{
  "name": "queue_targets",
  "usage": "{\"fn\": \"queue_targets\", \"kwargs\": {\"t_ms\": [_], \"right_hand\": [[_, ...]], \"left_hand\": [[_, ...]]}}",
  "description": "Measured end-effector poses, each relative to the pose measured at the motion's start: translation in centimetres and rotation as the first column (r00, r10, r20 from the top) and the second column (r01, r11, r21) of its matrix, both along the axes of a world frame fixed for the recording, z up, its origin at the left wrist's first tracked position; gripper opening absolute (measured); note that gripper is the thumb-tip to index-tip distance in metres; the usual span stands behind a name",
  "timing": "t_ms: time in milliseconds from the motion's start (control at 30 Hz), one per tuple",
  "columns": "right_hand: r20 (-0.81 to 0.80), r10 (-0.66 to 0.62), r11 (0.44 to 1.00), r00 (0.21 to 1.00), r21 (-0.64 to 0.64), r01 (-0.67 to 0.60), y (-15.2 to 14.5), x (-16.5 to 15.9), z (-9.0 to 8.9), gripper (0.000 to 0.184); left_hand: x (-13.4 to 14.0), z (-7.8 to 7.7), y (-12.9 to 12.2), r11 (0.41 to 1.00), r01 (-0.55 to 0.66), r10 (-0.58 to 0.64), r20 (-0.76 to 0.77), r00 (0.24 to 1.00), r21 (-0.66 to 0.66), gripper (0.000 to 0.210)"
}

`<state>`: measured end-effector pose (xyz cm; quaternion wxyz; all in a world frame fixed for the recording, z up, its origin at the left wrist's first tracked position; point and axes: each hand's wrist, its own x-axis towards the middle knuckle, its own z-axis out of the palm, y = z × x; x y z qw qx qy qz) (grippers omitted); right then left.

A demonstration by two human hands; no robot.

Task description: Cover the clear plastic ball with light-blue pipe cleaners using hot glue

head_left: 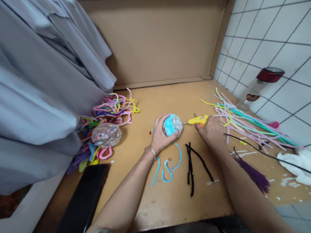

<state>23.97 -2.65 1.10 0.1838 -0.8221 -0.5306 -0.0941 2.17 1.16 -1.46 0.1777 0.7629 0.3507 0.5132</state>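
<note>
Head view: the phone lies at the near left of the worn desk. Beyond it, black strips and blue strips lie loose; a forearm could sweep them away. The cord runs beside the right arm; if it snags, it may pull the glue gun, which the right hand grips. The left hand clasps the ball at mid-desk, the nozzle at its side; whether they touch, I cannot tell. If the ball turns, a hot tip could burn fingers. Farther are a jar, grey cloth, white tiles and upright cardboard.
</note>
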Motion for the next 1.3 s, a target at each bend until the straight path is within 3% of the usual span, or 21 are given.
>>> {"fn": "queue_targets", "kwargs": {"t_ms": [100,200,267,333,467,567,733,833,933,1000,1067,1133,1233,1300], "right_hand": [[0.102,0.086,0.992,0.991,0.083,-0.094,-0.4,-0.7,1.3,0.034],[0.038,0.370,0.916,0.928,0.151,-0.371,-1.1,-2.0,3.2,0.022],[-0.125,0.542,0.840,0.831,0.065,-0.539,-1.7,-3.2,4.3,0.020],[-0.288,0.581,0.764,0.762,-0.131,-0.632,-2.4,-4.5,5.0,0.018],[-0.206,0.529,0.689,0.824,-0.462,-0.558,-3.6,-7.2,5.2,0.021],[-0.087,0.496,0.699,0.864,-0.549,-0.457,-4.2,-8.8,4.2,0.027],[-0.090,0.523,0.676,0.848,-0.562,-0.477,-4.6,-10.0,2.8,0.026],[-0.207,0.565,0.656,0.799,-0.475,-0.587,-4.2,-8.8,3.0,0.015],[-0.471,0.610,0.627,0.638,-0.206,-0.751,-3.6,-6.8,3.3,0.011],[-0.723,0.576,0.607,0.381,0.066,-0.792,-3.2,-5.7,3.5,0.014],[-0.856,0.506,0.628,0.105,0.282,-0.725,-2.8,-5.2,3.8,0.010],[-0.885,0.455,0.676,-0.093,0.412,-0.611,-2.6,-4.9,4.0,0.009],[-0.843,0.443,0.718,-0.306,0.538,-0.442,-2.3,-4.9,4.4,0.019],[-0.800,0.466,0.726,-0.379,0.590,-0.353,-2.3,-5.0,4.5,0.027]], "left_hand": [[0.0,-0.1,0.1,1.000,-0.004,0.004,0.023,1.000,0.000,0.068],[0.1,-0.1,0.2,1.000,-0.014,0.014,0.041,0.999,-0.006,0.068],[0.1,0.0,0.2,1.000,-0.025,0.025,0.042,0.999,-0.012,0.068],[0.1,0.0,0.2,1.000,-0.029,0.029,0.045,0.999,-0.009,0.067],[0.1,0.0,0.1,1.000,-0.022,0.022,0.052,0.998,0.000,0.066],[0.1,-0.1,0.1,1.000,-0.029,0.030,0.036,0.999,-0.005,0.066],[0.2,-0.1,-0.1,0.999,-0.008,0.008,0.005,1.000,0.031,0.067],[0.1,0.0,-0.1,0.999,-0.026,0.026,-0.011,1.000,0.033,0.067],[0.0,0.1,-0.1,0.998,-0.064,0.064,0.025,0.998,0.018,0.065],[-0.1,0.1,0.0,0.998,-0.069,0.068,0.029,0.997,0.013,0.066],[-0.2,0.1,0.0,0.998,-0.051,0.051,0.005,0.999,0.022,0.067],[-0.2,0.1,-0.1,0.999,-0.027,0.027,-0.018,0.999,0.037,0.069],[-0.1,0.0,-0.2,0.999,-0.004,0.005,-0.030,1.000,0.043,0.071],[-0.1,0.1,-0.3,1.000,-0.009,0.010,-0.040,0.999,0.029,0.069]]}}
